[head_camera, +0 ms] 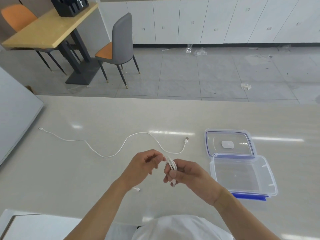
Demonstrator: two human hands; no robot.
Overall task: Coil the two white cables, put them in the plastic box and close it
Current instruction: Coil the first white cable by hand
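Note:
One white cable (171, 165) is wound into a small coil that I hold above the table. My right hand (187, 175) grips the loops, and my left hand (143, 166) pinches the strand at the coil's top; a loose plug end (136, 189) shows below my left wrist. A second white cable (121, 148) lies uncoiled in a wavy line across the table beyond my hands. The clear plastic box (242, 175) stands open and empty to the right. Its blue-rimmed lid (228, 142) lies flat just behind it.
The pale table (69, 170) ends at a far edge with grey floor beyond. A grey and orange chair (119, 47) and a wooden table (46, 30) stand at the back left. A white panel (15, 116) lies at the left edge.

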